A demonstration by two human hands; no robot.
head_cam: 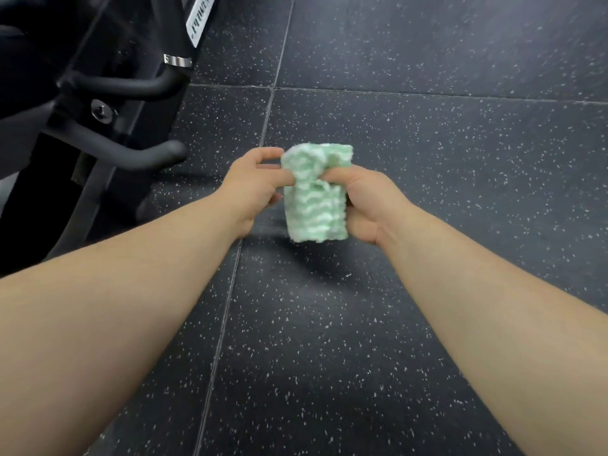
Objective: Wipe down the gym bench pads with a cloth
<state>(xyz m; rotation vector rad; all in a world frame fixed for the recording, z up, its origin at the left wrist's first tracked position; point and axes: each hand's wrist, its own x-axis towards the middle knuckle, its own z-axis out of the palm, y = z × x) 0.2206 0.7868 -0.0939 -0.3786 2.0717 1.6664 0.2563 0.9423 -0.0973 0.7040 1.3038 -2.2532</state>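
Midair, green cloth (314,195) between left hand (250,189) and right hand (365,209), both tight around it.

On my feed a black equipment frame (148,37) fills the upper left. A white label (199,19), its lettering unreadable to me, sits on the frame's upright, with a shiny metal band (177,60) just below it. Two curved black bars, upper (125,85) and lower (131,150), jut rightward from the frame, a bolt head (102,111) between them. Dark speckled floor tiles (427,166) spread right of and below the frame.
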